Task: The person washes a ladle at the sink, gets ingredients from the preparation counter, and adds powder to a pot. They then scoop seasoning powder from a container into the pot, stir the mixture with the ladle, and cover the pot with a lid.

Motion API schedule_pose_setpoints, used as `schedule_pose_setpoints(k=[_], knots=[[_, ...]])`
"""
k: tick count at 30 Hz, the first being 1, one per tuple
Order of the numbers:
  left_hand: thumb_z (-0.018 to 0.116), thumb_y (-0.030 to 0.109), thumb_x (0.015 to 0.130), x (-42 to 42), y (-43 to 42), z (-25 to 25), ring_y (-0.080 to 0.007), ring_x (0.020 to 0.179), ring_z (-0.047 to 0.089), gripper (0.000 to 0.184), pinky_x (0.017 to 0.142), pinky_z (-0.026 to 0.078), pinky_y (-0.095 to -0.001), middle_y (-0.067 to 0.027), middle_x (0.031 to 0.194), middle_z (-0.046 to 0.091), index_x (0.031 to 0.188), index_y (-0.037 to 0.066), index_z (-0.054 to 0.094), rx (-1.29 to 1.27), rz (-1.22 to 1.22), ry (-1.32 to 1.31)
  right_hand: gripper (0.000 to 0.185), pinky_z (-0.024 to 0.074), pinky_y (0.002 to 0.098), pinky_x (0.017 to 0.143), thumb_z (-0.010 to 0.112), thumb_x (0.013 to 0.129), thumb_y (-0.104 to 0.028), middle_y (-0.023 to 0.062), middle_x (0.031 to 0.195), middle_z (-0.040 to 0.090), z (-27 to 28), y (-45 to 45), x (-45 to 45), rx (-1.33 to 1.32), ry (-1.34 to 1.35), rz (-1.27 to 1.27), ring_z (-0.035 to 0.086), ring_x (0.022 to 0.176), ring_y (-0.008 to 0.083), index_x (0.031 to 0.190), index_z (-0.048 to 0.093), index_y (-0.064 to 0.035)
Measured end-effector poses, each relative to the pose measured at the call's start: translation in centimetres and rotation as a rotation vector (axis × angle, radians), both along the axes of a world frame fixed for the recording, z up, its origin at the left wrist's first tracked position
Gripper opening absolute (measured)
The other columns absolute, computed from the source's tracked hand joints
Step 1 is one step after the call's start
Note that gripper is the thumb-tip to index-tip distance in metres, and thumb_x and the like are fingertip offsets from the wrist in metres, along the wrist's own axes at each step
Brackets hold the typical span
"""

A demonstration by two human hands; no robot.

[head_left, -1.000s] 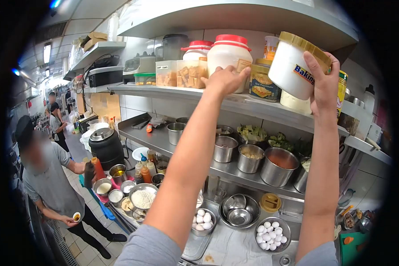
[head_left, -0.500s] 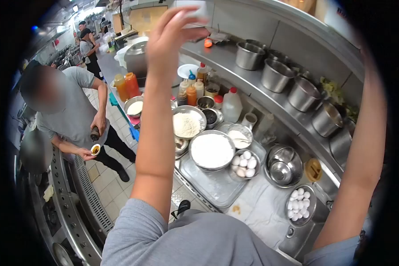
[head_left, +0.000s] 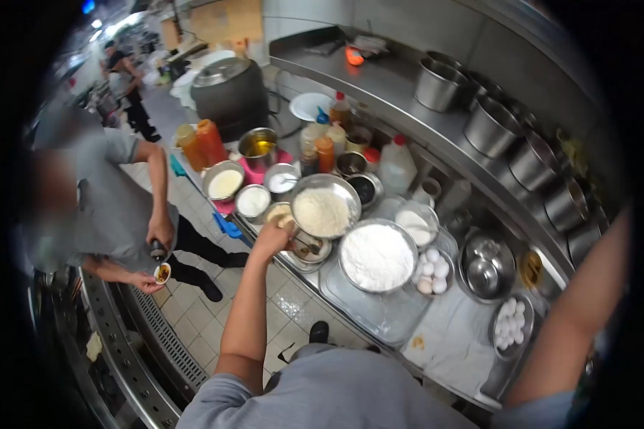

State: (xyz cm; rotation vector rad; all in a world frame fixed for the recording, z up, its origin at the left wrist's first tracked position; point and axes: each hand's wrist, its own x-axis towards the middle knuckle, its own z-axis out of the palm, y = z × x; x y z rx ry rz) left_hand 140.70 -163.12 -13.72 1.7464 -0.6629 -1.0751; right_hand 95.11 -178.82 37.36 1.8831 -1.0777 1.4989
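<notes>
My left hand [head_left: 275, 237] reaches down to a small bowl of pale food [head_left: 280, 213] at the left front of the counter. Its fingers are blurred and partly hidden, so I cannot tell if they grip anything. Right beside them, a dark spoon [head_left: 312, 248] rests in a metal bowl [head_left: 323, 256]. A large bowl of beige crumbs [head_left: 323, 209] and a bowl of white powder [head_left: 378, 255] stand to the right. At the right edge my right forearm [head_left: 576, 307] is raised; the hand itself is out of view.
Sauce bottles [head_left: 324, 154] and a jug [head_left: 397, 166] line the back. Bowls of eggs [head_left: 432, 270] sit on the right. Metal pots [head_left: 492, 125] crowd the shelf above. At left, a co-worker [head_left: 114, 193] holds a bottle and a small cup.
My left hand has come down from high above the counter to the small bowls. My right forearm stays raised at the edge. The view has shifted, showing more bowls on the left.
</notes>
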Motion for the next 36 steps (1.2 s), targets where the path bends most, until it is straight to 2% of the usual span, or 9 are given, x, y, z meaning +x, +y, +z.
schedule_pose_setpoints(k=[1,3,6,7,10,22,26,31,36], knots=[[0.055,0.024,0.094,0.0,-0.5,-0.5,-0.0171,0.062,0.064,0.057,0.054,0.055,-0.029,-0.0142,0.093,0.065,0.142,0.001,0.035,0.027,-0.02,0.044,0.07,0.0515,0.046,0.09,0.072,0.086,-0.032,0.0327,0.131,0.048,-2.3,2.8,0.5,-0.055,0.057,0.017,0.06,0.105,0.0399,0.135,0.036,0.002],[0.052,0.02,0.095,0.0,-1.6,-3.1,-0.0182,0.059,0.063,0.076,0.051,0.055,-0.03,-0.0145,0.091,0.064,0.152,0.007,0.004,0.037,-0.039,0.158,0.056,0.0516,0.0273,0.071,0.074,0.086,-0.03,0.0097,0.11,0.059,-9.4,4.6,-0.1,-0.012,-0.123,0.009,0.059,0.088,0.0147,0.126,0.049,-0.0004],[0.052,0.02,0.095,-2.1,-2.5,-4.1,-0.019,0.058,0.062,0.082,0.049,0.055,-0.0302,-0.0139,0.09,0.063,0.152,0.014,-0.008,0.044,-0.08,0.232,0.04,0.0485,0.0232,0.064,0.058,0.096,-0.021,0.0095,0.103,0.063,-22.8,9.2,3.5,0.595,-0.342,0.628,0.061,0.081,0.0126,0.129,0.049,-0.0021],[0.049,0.015,0.095,-3.0,-2.9,-3.7,-0.0192,0.057,0.062,0.081,0.048,0.055,-0.0306,-0.0144,0.092,0.062,0.152,0.02,-0.008,0.056,-0.007,0.212,0.047,0.0493,0.0233,0.066,0.058,0.095,-0.029,0.0098,0.103,0.064,-26.9,9.6,2.7,0.821,-0.372,0.659,0.064,0.081,0.0135,0.132,0.048,-0.0034],[0.047,0.01,0.095,-3.1,-5.0,-6.1,-0.0185,0.056,0.062,0.077,0.048,0.055,-0.0309,-0.0152,0.095,0.061,0.151,0.024,-0.004,-0.046,0.055,0.176,0.036,0.0489,0.0244,0.066,0.056,0.096,-0.018,0.0092,0.099,0.066,-36.3,11.2,0.7,1.159,-0.577,0.704,0.064,0.08,0.0142,0.128,0.049,-0.0027],[0.039,0.007,0.094,-1.8,-2.8,-2.0,-0.0158,0.052,0.059,0.052,0.047,0.053,-0.0301,-0.0137,0.088,0.061,0.144,0.016,0.027,-0.173,0.183,-0.009,0.035,0.0513,0.0269,0.068,0.054,0.098,-0.026,0.0075,0.1,0.065,-45.5,14.6,-7.7,1.44,-0.816,0.725,0.064,0.083,0.0151,0.128,0.05,-0.0081],[0.039,0.013,0.099,-3.4,-1.3,-2.2,-0.0154,0.054,0.053,0.041,0.049,0.046,-0.0276,-0.009,0.088,0.06,0.139,0.015,0.034,-0.3,0.249,0.135,0.047,0.0508,0.028,0.064,0.059,0.095,-0.034,0.0087,0.099,0.065,-48.9,13.8,-5.0,1.742,-0.647,0.709,0.064,0.08,0.0149,0.133,0.046,-0.0085],[0.039,0.011,0.097,-3.0,2.4,-1.5,-0.0139,0.055,0.053,0.038,0.047,0.045,-0.0259,-0.0093,0.092,0.06,0.135,0.013,0.037,-0.364,0.283,0.121,0.077,0.0543,0.0347,0.061,0.059,0.091,-0.051,0.0176,0.106,0.062,-52.9,12.9,1.7,1.996,-0.703,0.619,0.066,0.078,0.0215,0.147,0.024,-0.0117],[0.039,0.008,0.094,-0.9,5.4,-1.1,-0.0141,0.056,0.052,0.044,0.05,0.048,-0.0264,-0.0081,0.089,0.058,0.137,0.014,0.036,-0.334,0.253,0.175,0.067,0.0548,0.0388,0.059,0.054,0.093,-0.052,0.0193,0.102,0.063,-54.1,11.5,4.7,2.033,-0.73,0.604,0.067,0.073,0.0258,0.141,0.027,-0.0143]])
